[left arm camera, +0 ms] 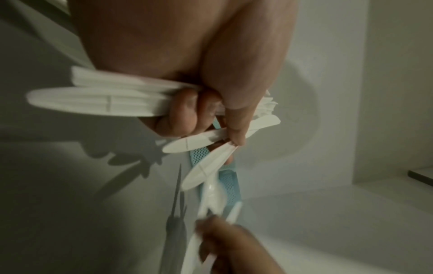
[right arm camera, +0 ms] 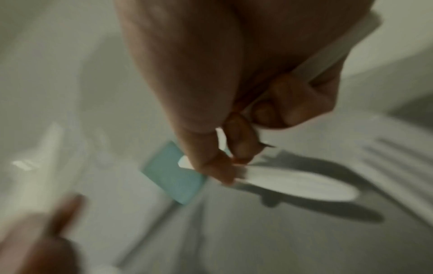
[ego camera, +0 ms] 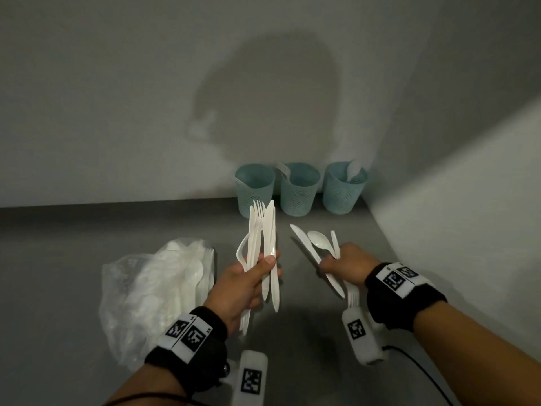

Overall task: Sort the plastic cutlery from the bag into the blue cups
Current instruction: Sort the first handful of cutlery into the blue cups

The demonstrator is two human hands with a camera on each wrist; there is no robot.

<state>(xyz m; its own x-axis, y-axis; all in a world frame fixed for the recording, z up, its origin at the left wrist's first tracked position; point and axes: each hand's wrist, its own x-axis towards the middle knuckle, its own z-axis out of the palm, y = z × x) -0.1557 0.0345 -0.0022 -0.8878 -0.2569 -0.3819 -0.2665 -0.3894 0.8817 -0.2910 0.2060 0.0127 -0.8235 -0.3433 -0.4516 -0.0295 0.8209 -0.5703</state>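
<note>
My left hand [ego camera: 257, 271] grips a bundle of white plastic cutlery [ego camera: 263, 230], forks and knives held upright above the grey table; the left wrist view shows the fingers [left arm camera: 187, 111] curled round the handles [left arm camera: 93, 98]. My right hand [ego camera: 342, 265] holds a knife [ego camera: 304, 244], a spoon [ego camera: 319, 241] and a third piece, fanned out; its wrist view is blurred. Three blue perforated cups [ego camera: 298, 189] stand in a row against the wall. The right cup [ego camera: 344, 189] holds a spoon, and the middle one shows a white piece at its rim. The clear bag [ego camera: 152, 288] with more cutlery lies to the left.
The grey table [ego camera: 58, 259] meets a white wall behind the cups and a side wall [ego camera: 468, 230] on the right. A black cable [ego camera: 421, 364] trails from the right wrist camera. Wrist-mounted white camera blocks [ego camera: 360, 332] hang below both hands.
</note>
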